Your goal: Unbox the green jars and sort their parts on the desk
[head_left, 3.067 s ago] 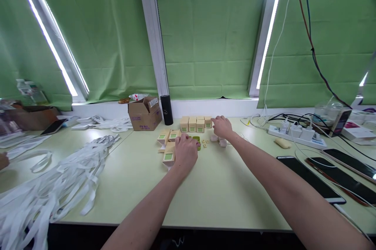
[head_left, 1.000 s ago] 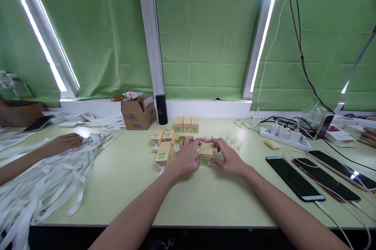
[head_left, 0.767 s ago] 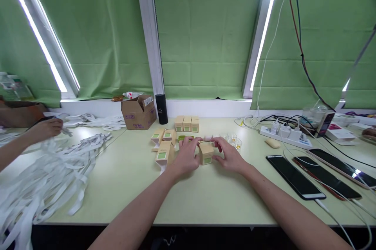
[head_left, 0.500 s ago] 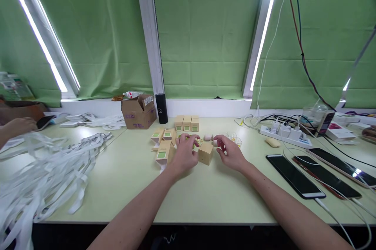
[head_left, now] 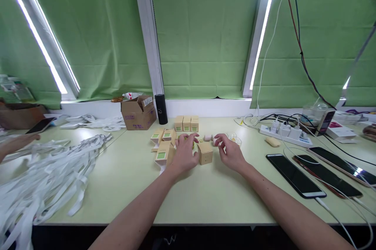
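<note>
Box (head_left: 205,153): had turned its plain face squarer frontward.
Left hand (head_left: 185,151): was loosely spread, thumb beside the box, contact unclear.
Right hand (head_left: 230,154): was half-curled, apart, apparently holding nothing.
Place: between both, nearer the left; roughly cubic.

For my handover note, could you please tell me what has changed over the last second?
The small tan cardboard box has turned: its green square label faced the camera, now an unlabelled side does. The bare right hand has let go of it. The upright black cylinder stayed put.
</note>
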The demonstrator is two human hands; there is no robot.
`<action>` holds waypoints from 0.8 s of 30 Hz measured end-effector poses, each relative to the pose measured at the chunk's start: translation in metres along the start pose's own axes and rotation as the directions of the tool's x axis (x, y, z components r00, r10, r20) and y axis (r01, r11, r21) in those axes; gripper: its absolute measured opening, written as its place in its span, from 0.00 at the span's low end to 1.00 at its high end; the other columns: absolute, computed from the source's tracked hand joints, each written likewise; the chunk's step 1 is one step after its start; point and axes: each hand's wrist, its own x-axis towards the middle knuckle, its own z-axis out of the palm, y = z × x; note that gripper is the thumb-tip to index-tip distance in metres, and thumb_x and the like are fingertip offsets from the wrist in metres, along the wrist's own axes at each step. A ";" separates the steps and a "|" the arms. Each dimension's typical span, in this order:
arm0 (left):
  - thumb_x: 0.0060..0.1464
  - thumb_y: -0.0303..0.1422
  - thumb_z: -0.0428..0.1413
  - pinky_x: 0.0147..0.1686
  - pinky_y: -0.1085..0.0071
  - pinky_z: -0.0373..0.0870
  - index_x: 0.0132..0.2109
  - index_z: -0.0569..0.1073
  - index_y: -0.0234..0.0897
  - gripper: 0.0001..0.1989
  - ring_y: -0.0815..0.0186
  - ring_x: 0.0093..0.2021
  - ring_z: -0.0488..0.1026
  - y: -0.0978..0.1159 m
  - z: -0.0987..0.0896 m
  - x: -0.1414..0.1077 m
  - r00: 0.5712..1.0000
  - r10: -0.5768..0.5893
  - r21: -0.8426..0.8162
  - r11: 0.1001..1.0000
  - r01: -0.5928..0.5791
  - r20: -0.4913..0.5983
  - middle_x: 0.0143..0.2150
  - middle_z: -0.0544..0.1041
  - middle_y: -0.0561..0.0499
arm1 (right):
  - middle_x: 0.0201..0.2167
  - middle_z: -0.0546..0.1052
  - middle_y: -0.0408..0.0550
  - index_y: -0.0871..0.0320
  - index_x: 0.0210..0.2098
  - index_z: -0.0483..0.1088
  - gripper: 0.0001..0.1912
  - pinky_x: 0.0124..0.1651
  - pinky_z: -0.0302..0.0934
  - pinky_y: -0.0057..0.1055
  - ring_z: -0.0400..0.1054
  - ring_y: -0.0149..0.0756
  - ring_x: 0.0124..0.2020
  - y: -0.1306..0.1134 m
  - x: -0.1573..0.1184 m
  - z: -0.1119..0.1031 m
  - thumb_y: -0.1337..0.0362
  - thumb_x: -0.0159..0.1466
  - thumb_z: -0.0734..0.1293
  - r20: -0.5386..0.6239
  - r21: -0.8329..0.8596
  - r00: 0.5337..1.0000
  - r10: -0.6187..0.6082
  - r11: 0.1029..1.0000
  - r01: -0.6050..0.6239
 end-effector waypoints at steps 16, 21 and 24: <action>0.55 0.44 0.65 0.54 0.53 0.64 0.49 0.69 0.42 0.20 0.50 0.57 0.66 0.004 0.012 -0.005 0.993 -0.084 -0.037 0.995 0.088 0.084 0.51 0.73 0.45 | 0.40 0.80 0.43 0.52 0.56 0.62 0.20 0.34 0.62 0.31 0.73 0.34 0.29 -0.004 -0.002 0.003 0.72 0.65 0.60 -0.030 -0.002 0.999 -0.014 1.000 0.014; 0.56 0.36 0.67 0.55 0.51 0.68 0.55 0.65 0.42 0.25 0.52 0.56 0.69 0.004 0.017 -0.006 0.981 0.068 -0.085 0.993 -0.085 -0.180 0.53 0.73 0.45 | 0.41 0.80 0.46 0.52 0.54 0.63 0.15 0.33 0.64 0.32 0.73 0.35 0.30 -0.012 0.001 -0.002 0.67 0.69 0.61 -0.111 0.049 0.994 0.001 0.999 0.005; 0.56 0.34 0.67 0.56 0.50 0.70 0.57 0.63 0.43 0.27 0.51 0.58 0.71 0.000 0.020 -0.004 0.932 0.183 -0.043 0.977 -0.207 -0.313 0.55 0.73 0.43 | 0.40 0.79 0.48 0.53 0.54 0.64 0.12 0.31 0.66 0.32 0.74 0.36 0.33 -0.019 0.004 -0.004 0.62 0.71 0.61 -0.174 0.123 0.985 0.009 0.992 0.013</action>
